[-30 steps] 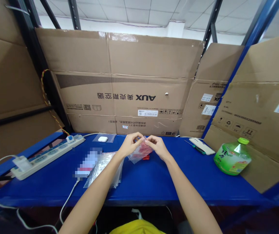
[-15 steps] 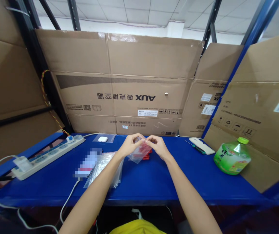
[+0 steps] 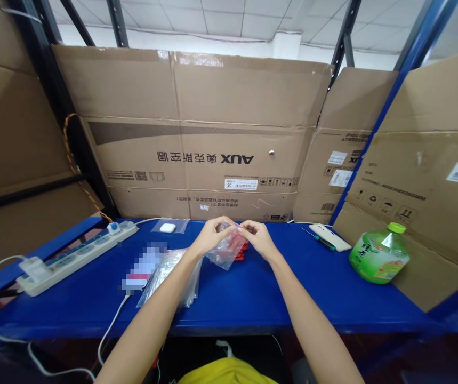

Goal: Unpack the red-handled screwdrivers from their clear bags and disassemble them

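Between my two hands hangs a clear plastic bag [image 3: 224,253], pinched along its top edge. My left hand [image 3: 214,234] is closed on its left upper part, and my right hand [image 3: 257,236] grips the upper right corner with thumb and fingers. Behind the bag, several red pieces [image 3: 240,255] lie on the blue table [image 3: 248,298]; the bag and my hands partly cover them, so their kind is unclear. A pile of clear plastic bags [image 3: 191,290] rests left of the hands, partly under my left forearm.
On the left are a power strip [image 3: 80,256] and a phone [image 3: 143,266] with a cable. A white case [image 3: 167,228] lies on a bag at the back. Rightward are a screwdriver [image 3: 324,243], a white flat object [image 3: 330,237] and a green bottle [image 3: 378,256]. Cardboard [image 3: 205,96] walls the back.
The clear bag has shifted slightly in my hands and hangs a little more to the left. Both hands keep their pinch on it. The camera view has moved slightly.
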